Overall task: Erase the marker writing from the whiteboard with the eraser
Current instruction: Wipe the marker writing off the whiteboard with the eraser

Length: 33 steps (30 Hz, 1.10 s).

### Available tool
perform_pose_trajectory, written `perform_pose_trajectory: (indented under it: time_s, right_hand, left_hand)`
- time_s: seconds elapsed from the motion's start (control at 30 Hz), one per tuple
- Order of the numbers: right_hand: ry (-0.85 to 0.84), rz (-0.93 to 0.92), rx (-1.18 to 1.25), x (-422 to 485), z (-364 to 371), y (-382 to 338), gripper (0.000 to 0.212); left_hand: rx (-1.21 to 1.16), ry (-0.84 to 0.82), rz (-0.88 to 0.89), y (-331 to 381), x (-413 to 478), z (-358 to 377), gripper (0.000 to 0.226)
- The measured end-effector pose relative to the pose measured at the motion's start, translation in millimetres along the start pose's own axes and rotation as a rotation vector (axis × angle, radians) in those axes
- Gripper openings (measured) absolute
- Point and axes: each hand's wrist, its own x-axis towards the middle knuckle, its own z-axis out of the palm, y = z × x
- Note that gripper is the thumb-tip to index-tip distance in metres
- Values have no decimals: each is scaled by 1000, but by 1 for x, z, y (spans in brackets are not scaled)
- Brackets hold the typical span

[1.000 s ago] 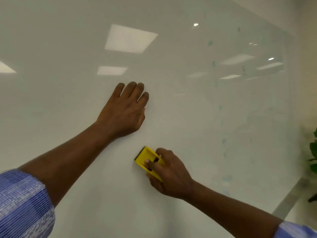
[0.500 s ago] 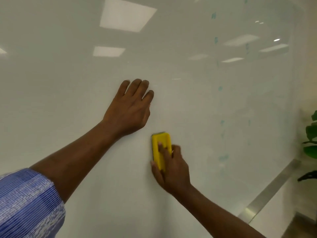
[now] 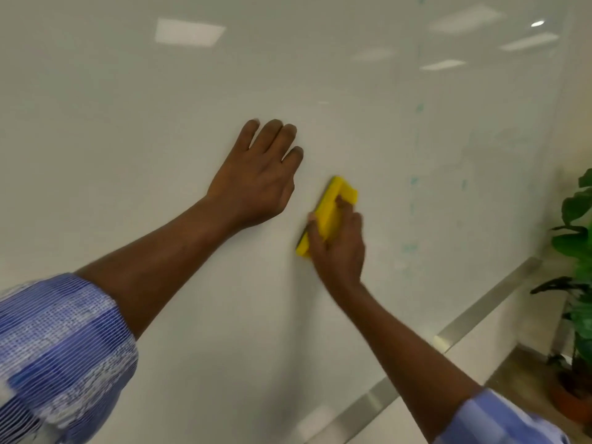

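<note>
A large glossy whiteboard [image 3: 134,129] fills the view. My right hand [image 3: 339,248] grips a yellow eraser [image 3: 330,209] and presses it flat against the board, its long side tilted up to the right. My left hand [image 3: 259,181] lies palm-down on the board just left of the eraser, fingers together, holding nothing. Faint teal marker smudges [image 3: 411,248] run in a vertical band to the right of the eraser, with another faint smudge [image 3: 464,184] further right. The board around both hands looks white.
A metal strip [image 3: 480,307] runs along the board's lower edge, slanting down to the left. A green potted plant [image 3: 576,283] stands on the floor at the far right. Ceiling lights reflect in the board's upper part.
My right hand has carried the eraser up and to the right, turning it from a low slant to nearly upright and now tilted right. The left hand stays flat on the board.
</note>
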Motion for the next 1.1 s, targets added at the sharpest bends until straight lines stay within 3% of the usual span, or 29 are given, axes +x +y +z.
perform_pose_trajectory:
  time_s: [0.07, 0.13, 0.2, 0.33, 0.4, 0.5, 0.57, 0.67, 0.73, 0.83, 0.97, 1.03, 1.1]
  right_hand:
    - [-170, -232, -88, -44, -3, 7, 65]
    - [-244, -313, -187, -59, -6, 40, 66]
    - [-224, -139, -222, -58, -11, 79, 67]
    - [-61, 444, -93, -44, -15, 113, 56]
    - [-23, 522, -41, -44, -12, 97, 57]
    - [-48, 211, -27, -80, -1, 47, 67]
    - [-167, -23, -48, -112, 2, 19, 68]
    - [-276, -176, -138, -125, -1, 35, 66]
    - [-282, -72, -141, -123, -5, 69, 66]
    - [-249, 247, -132, -129, -9, 111, 65]
    - [-143, 670, 4, -126, -7, 108, 59]
    - [-146, 645, 38, -136, -3, 82, 68]
    - [-219, 409, 13, -165, 3, 49, 77]
  left_hand:
    - [-6, 0, 30, 8, -7, 4, 37]
    - [-4, -4, 69, 15, -13, 7, 36]
    - [-9, -10, 87, 20, -18, 10, 36]
    - [-26, -34, 94, 27, -23, 12, 34]
    - [-30, -37, 97, 31, -26, 13, 34]
    - [-35, -29, 115, 37, -31, 17, 35]
    - [-37, -26, 132, 41, -35, 20, 36]
    - [-37, -30, 165, 48, -47, 25, 38]
    - [-34, -40, 191, 54, -57, 31, 40]
    - [-33, -37, 213, 61, -68, 38, 39]
    - [-47, -43, 225, 71, -72, 41, 39]
    - [-60, -53, 234, 75, -74, 41, 39]
    - [-65, -58, 234, 77, -75, 42, 39]
